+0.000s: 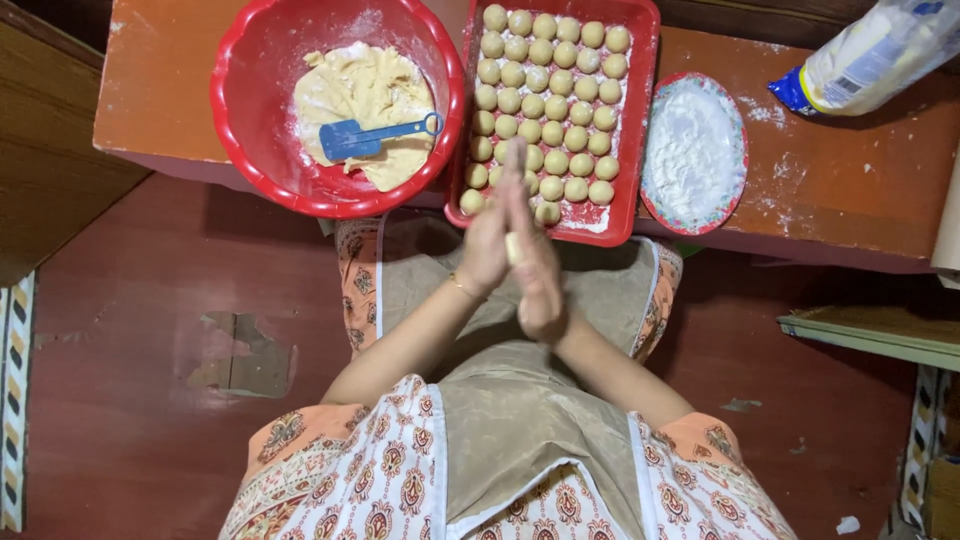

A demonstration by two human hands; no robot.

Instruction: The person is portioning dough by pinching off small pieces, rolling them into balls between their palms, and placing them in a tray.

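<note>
Both your palms press together over your lap, your left hand (487,245) and right hand (535,265) flat against each other with a small piece of dough (514,247) squeezed between them. Just ahead lies the red tray (640,120) of rolled dough balls (545,100), flanked by the red bowl (250,90) holding dough and a blue scraper (365,135), and a floured plate (693,150).

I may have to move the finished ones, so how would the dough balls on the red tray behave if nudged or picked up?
The dough balls look round, so they would probably roll if nudged. The tray rim and tight rows should mostly hold them. They look soft and floured, so likely easy to dent but not sticky.
</note>
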